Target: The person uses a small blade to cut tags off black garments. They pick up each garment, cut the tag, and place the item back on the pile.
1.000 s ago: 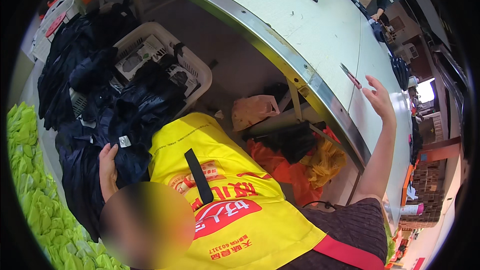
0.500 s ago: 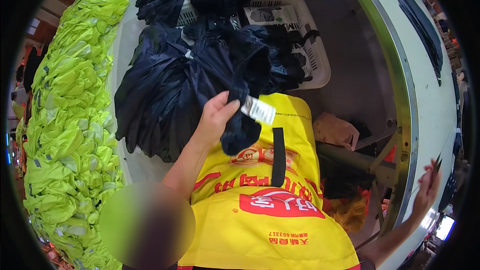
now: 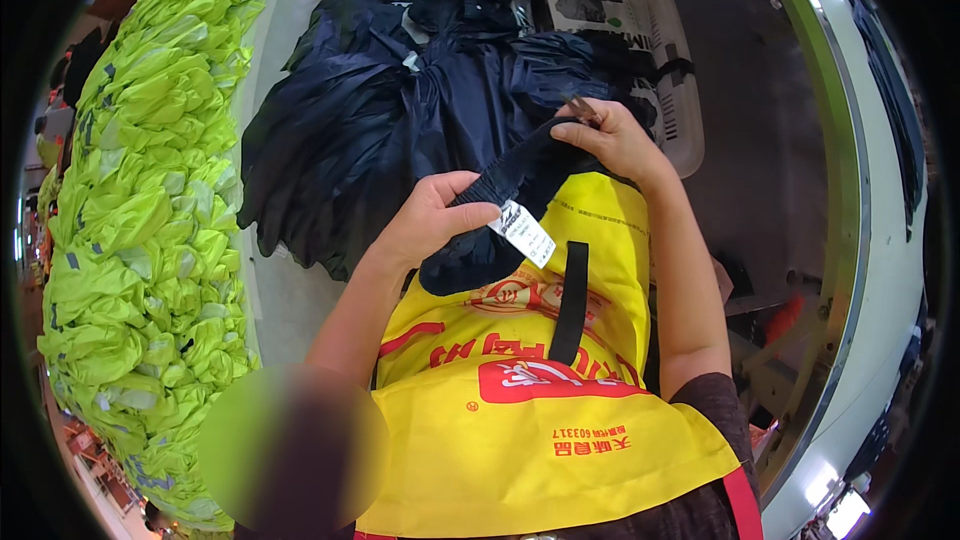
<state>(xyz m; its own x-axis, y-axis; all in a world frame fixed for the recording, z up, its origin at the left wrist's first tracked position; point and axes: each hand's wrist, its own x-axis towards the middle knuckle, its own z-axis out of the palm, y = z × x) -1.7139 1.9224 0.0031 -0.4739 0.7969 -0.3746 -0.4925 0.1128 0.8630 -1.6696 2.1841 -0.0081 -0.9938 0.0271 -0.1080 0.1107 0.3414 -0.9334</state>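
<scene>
A dark navy garment (image 3: 470, 105) lies bunched in front of me, its ribbed band (image 3: 500, 175) stretched between my hands. My left hand (image 3: 430, 220) pinches one end of the band, thumb on top, beside a sewn-in white label (image 3: 528, 238). At the other end, my right hand (image 3: 615, 145) grips the band between thumb and fingers. A small pointed metal tool, seemingly thread snips (image 3: 580, 110), sticks out of the right fingers; its handle is hidden.
Beyond the garment stands a white plastic basket (image 3: 685, 140) with dark clothing and a printed package (image 3: 598, 12). Neon-yellow garments (image 3: 150, 240) are heaped along the left. A metal-edged table (image 3: 850, 270) curves down the right. I wear a yellow apron (image 3: 540, 470).
My right hand has come in from the far right, over the right-hand table, and taken hold of the band. The left hand keeps its pinch, and the label has tilted downward.
</scene>
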